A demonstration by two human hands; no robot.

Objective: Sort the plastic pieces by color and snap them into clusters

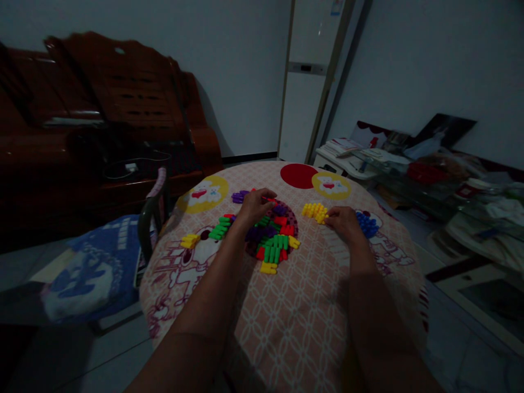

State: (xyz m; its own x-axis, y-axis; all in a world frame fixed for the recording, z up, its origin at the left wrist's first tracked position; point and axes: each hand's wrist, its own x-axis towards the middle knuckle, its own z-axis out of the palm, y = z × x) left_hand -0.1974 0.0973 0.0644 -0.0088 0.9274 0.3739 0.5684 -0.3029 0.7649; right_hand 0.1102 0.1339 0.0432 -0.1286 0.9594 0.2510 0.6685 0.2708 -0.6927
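A cluster of small plastic pegs [273, 240] in green, red, purple and yellow lies on a round table [295, 305] covered with a patterned pink cloth. My left hand [254, 205] rests at the far edge of this cluster with its fingers curled over red and purple pegs. My right hand [346, 222] lies to the right, its fingers pinched at a heap of yellow pegs [314, 210]. Blue pegs [366, 224] sit just beyond that hand. Whether either hand grips a peg is hidden.
Green pegs [221, 227], yellow pegs [190, 240] and purple pegs [239, 196] lie left of the cluster. A chair with a blue towel [94, 267] stands at the left. A dark wooden sofa [102, 125] is behind it. A cluttered low table [442, 185] stands at right.
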